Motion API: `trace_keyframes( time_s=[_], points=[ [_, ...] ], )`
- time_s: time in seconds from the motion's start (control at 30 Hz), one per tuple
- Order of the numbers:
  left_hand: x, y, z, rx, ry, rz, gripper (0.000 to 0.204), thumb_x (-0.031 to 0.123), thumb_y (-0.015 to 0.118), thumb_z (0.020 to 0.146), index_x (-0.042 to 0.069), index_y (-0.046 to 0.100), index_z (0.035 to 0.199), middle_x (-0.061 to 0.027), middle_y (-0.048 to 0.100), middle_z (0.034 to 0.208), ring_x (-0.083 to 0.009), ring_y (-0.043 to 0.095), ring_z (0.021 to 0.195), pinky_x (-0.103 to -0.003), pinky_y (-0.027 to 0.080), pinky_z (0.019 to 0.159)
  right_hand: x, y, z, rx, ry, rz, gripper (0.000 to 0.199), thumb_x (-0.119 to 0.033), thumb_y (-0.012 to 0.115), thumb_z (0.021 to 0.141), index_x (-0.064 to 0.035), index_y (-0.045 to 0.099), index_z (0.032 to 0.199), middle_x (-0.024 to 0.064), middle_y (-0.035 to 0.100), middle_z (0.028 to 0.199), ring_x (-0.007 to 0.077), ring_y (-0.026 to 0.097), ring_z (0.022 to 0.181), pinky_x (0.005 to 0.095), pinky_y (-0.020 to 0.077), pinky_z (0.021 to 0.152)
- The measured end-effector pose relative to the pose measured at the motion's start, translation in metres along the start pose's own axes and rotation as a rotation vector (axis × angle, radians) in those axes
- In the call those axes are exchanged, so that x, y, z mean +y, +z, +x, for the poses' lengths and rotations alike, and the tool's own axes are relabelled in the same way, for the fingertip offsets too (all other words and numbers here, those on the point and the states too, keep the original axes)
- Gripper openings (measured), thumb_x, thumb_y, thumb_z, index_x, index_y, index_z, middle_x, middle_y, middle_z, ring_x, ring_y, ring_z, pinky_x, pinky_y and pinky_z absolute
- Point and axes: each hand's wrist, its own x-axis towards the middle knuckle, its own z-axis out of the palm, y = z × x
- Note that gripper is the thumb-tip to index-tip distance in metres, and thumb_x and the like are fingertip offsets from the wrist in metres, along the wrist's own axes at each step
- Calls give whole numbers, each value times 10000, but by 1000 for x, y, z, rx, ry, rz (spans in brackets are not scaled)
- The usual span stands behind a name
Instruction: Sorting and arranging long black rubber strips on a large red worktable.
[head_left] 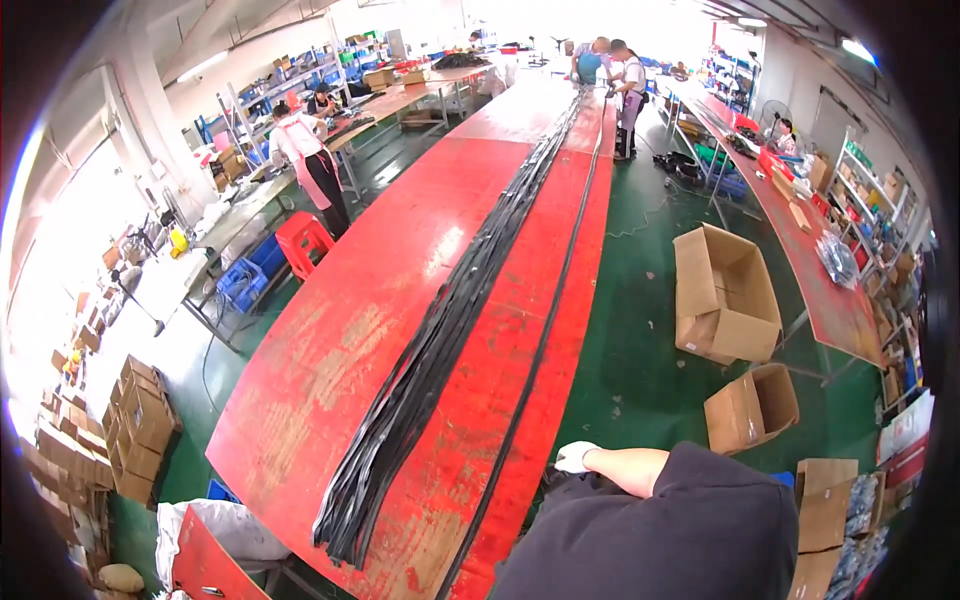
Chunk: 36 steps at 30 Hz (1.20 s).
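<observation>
My right hand [575, 457], in a white glove, rests low beside the right edge of the long red table [330, 370]. Its fingers are too small and bunched to show whether they hold anything. My left hand is out of the picture. A thick bundle of long black strips [430, 350] runs the length of the table, its loose ends fanning out at the near side. To the right of that bundle, and nearer to my hand, lies a thin black strip [540, 350] stretched along the table's edge.
Two people [610, 75] stand at the table's far end. Another person [305, 155] works at a left-hand bench, near a red stool [302, 243]. Cardboard boxes [725, 290] sit on the green floor to the right, before a long side table [800, 240]. More cartons [140, 430] stand at left.
</observation>
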Motion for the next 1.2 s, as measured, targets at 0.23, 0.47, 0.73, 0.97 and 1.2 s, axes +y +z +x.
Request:
trace_keyframes(
  time_s=[0.23, 0.47, 0.73, 0.97, 1.2],
  points=[
    [-4, 2, -4, -16, -30, -11, 370, 471, 743, 842, 118, 717, 734, -15, 692, 785, -201, 606, 667, -394, 502, 620, -3, 5, 5, 15, -34, -14, 464, -457, 599, 953, -150, 753, 1265, 139, 736, 1289, 349, 677, 1219, 468, 522, 1033],
    [-19, -3, -2, 0, -58, 2, 385, 483, 745, 845, 111, 723, 753, -24, 700, 807, -203, 617, 685, -396, 511, 636, 15, -1, -2, -58, 82, -76, 478, -424, 565, 940, -141, 748, 1279, 150, 741, 1277, 364, 684, 1206, 475, 530, 1015],
    [-28, -5, -2, 1, -102, -15, 404, 498, 746, 849, 102, 731, 774, -34, 710, 832, -205, 629, 707, -398, 520, 653, -2, 1, 16, -25, 36, -19, 473, -453, 579, 959, -131, 754, 1259, 164, 742, 1263, 366, 684, 1204, 473, 527, 1021],
    [-35, -8, -2, 5, -131, -25, 421, 511, 748, 853, 94, 737, 793, -43, 718, 854, -207, 639, 725, -400, 528, 668, -25, 2, 26, 12, 15, -85, 493, -465, 576, 958, -97, 743, 1241, 172, 732, 1271, 373, 678, 1208, 490, 531, 1011],
    [-49, -7, -2, 22, -172, -57, 439, 524, 750, 856, 87, 743, 812, -52, 726, 876, -209, 650, 744, -403, 537, 683, -6, -2, 13, -29, 73, -64, 471, -445, 571, 958, -127, 750, 1254, 160, 737, 1271, 375, 682, 1203, 483, 529, 1021]
  ],
)
